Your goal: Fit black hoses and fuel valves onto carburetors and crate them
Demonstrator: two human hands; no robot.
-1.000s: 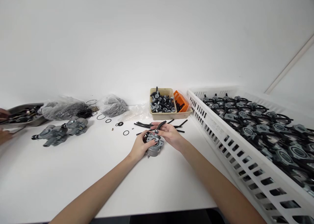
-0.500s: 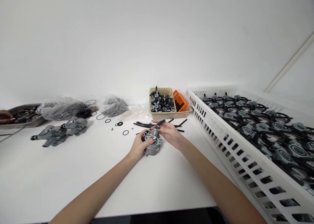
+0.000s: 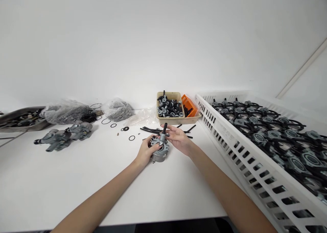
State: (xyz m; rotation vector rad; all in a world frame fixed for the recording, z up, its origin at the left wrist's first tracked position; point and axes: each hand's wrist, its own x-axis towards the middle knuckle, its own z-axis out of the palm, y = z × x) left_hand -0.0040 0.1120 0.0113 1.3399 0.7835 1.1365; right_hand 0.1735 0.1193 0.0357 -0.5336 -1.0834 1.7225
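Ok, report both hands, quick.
Left hand: holding the grey metal carburetor.
Right hand: fingers at its black-tipped top fitting; whether closed on it, can't be told.

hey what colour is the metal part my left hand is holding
The metal part in your left hand is silvery grey, shown in the head view.

The scene is taken in by one camera worn on the person's head, placed above the near edge of the table (image 3: 163, 192) and aimed forward and down. That edge is shown at the bottom; beyond the far edge, the upper half is filled by the wall (image 3: 143, 45). The left hand (image 3: 145, 152) and right hand (image 3: 180, 141) are viewed from behind and above, fairly close, near mid-frame. The white crate (image 3: 227, 132) is cut off at the right, the metal tray (image 3: 38, 126) at the left.
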